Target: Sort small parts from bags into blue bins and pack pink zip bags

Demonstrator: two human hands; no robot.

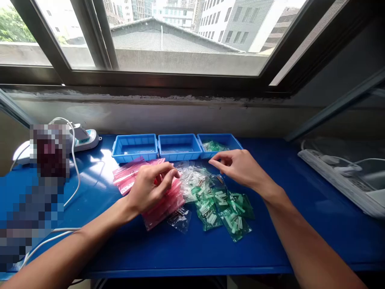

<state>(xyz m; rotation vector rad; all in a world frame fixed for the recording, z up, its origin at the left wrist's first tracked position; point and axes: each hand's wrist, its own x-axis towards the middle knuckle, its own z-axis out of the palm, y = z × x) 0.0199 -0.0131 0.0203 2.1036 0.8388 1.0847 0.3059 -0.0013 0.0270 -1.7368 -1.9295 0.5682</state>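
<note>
My left hand [152,184] is curled, thumb and forefinger close together, over a pile of pink plastic bags [162,206]. Whatever it may hold is too small or hidden to make out. My right hand [237,166] is pinched in front of the right blue bin, above the bags; nothing nameable shows at its fingertips. Between the hands lie clear plastic bags [192,178] with small parts inside. Nearer me are several green bags [209,214] holding small white pieces. Another clear bag [180,220] with dark metallic parts pokes out beside the pink pile.
Three blue bins stand along the wall: a left bin [135,137], a middle bin [180,137] and a right bin [230,138] containing green bags [214,146]. A power strip [87,138] with white cables sits at left, another strip [339,180] at right. All rest on a blue table [303,224].
</note>
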